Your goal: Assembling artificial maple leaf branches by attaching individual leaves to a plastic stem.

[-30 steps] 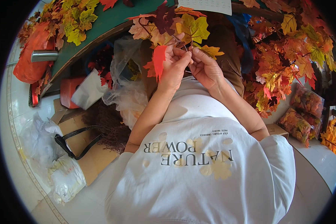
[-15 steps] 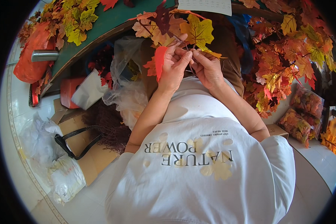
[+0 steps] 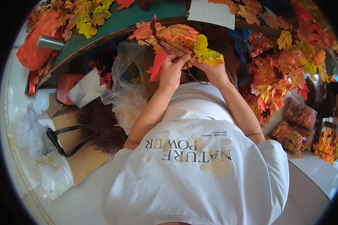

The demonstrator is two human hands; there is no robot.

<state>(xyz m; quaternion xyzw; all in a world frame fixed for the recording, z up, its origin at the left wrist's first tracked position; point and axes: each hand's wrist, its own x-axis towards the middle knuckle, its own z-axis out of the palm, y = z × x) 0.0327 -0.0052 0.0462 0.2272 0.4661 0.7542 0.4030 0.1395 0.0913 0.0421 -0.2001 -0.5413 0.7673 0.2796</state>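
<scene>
A spray of artificial maple leaves [image 3: 178, 33] is held in front of my body, just off the table's near edge. My left hand [image 3: 171, 73] pinches its thin dark stems, thumb pressed against the fingers. My right hand [image 3: 214, 74] grips the same stems close beside it; yellow-green leaves [image 3: 212, 57] cover part of its fingers. A red leaf [image 3: 158, 62] hangs beside the left hand, and a narrow dark purple leaf [image 3: 154, 28] sticks up above it. The exact point where the stems meet is hidden by fingers and leaves.
Beyond my hands runs a green table [image 3: 139, 18] with a paper sheet [image 3: 211, 15] and a metal cylinder [image 3: 50, 43]. Leaf branches [image 3: 278, 71] hang at right above bagged leaves [image 3: 300, 114]. To the left are a clear plastic bag [image 3: 125, 93], dark stems [image 3: 107, 131] and cardboard [image 3: 84, 161].
The leaf spray has turned in my hands: yellow leaves now lie over the right fingers and the orange leaf faces up. The hands have drawn closer together. The whole view has shifted slightly.
</scene>
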